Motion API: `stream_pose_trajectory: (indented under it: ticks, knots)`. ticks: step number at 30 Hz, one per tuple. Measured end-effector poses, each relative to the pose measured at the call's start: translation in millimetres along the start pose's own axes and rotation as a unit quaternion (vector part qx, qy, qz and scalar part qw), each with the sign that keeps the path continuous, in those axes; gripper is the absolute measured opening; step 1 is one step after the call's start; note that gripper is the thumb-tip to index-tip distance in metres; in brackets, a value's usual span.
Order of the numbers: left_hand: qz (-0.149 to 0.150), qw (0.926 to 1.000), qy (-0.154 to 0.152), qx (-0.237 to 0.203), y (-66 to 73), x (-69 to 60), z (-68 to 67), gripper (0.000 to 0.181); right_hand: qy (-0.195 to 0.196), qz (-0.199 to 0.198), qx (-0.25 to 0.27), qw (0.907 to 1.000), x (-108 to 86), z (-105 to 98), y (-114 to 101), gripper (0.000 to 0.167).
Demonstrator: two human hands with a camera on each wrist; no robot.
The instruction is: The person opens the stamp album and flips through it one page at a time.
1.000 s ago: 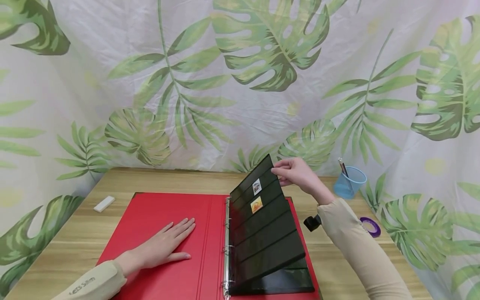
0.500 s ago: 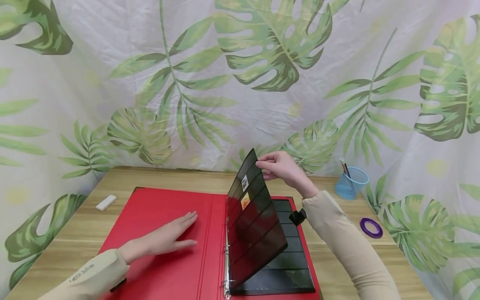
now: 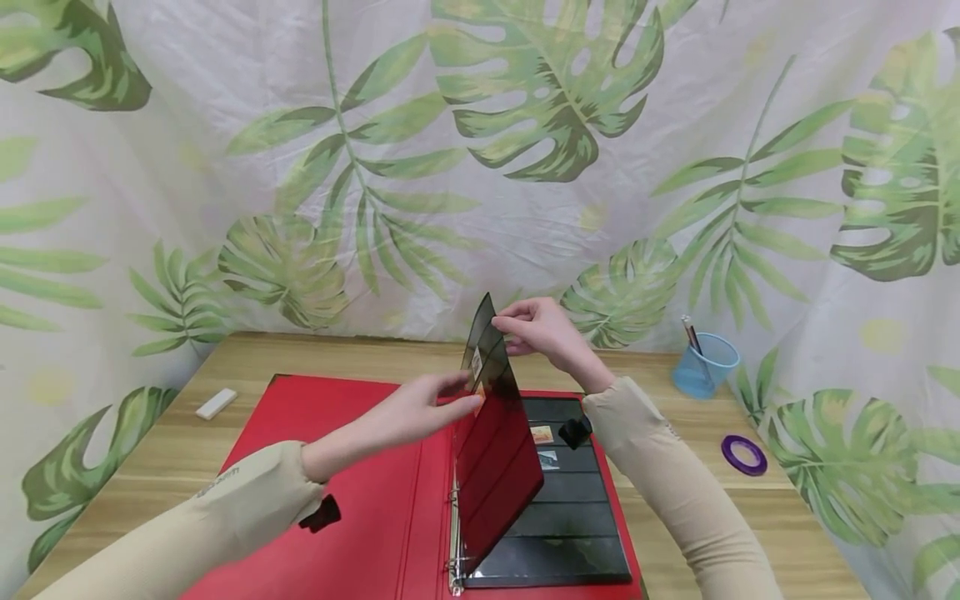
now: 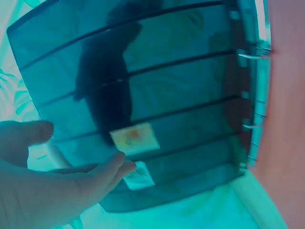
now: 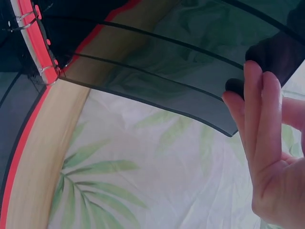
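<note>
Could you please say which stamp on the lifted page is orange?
In the head view, the orange stamp is the lower one on the lifted page; the pale stamp sits above it.

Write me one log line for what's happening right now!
right hand: holds page up; left hand: near page's stamps; red binder: open on table

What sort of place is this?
Probably an indoor desk or hobby corner, judging by the wooden table, the binder and cup on it, and the leafy cloth behind.

bright red binder, smoky black page with darker stripes, beige sleeves, light blue cup, purple ring, brown wood-grain desk, whitish cloth with green leaf pattern
</note>
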State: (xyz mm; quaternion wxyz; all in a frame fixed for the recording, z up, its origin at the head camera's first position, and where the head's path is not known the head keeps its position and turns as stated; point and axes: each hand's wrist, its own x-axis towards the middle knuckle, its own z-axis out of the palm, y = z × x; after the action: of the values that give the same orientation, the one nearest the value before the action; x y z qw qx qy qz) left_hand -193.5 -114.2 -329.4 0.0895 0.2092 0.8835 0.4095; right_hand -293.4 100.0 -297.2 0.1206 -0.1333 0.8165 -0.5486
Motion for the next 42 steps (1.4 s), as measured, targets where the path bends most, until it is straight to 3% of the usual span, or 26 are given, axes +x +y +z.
stream_pose_trajectory:
  ticks: [9, 18, 24, 30, 34, 42]
  knots:
    - [-0.043, 0.9965, 0.004, -0.071, 16.3, 22.3, -5.1, 0.068, 0.001, -0.025, -0.003, 0.9997, 0.8, 12.9, -2.0, 0.03]
    - [-0.029, 0.9955, 0.019, -0.089, 21.1, 24.5, -6.8, 0.055, -0.012, -0.048, -0.042, 0.9979, -1.1, 22.3, -4.7, 0.034]
    - [-0.05, 0.9911, 0.008, -0.123, 22.1, 19.8, -13.4, 0.06, -0.037, -0.062, -0.04, 0.9966, -8.2, 23.2, -5.2, 0.036]
    - [-0.046, 0.9886, 0.011, -0.143, 17.7, 12.4, -24.2, 0.06, -0.036, -0.071, -0.049, 0.9957, -13.7, 18.2, 7.9, 0.035]
    - [-0.046, 0.9904, 0.014, -0.129, 7.7, 1.7, -33.8, 0.062, -0.021, -0.079, -0.089, 0.9927, -17.3, 11.7, 27.6, 0.034]
    - [-0.053, 0.992, 0.021, -0.113, -19.9, -23.2, -51.6, 0.064, 0.001, -0.108, -0.193, 0.9752, -27.6, -4.6, 86.5, 0.036]
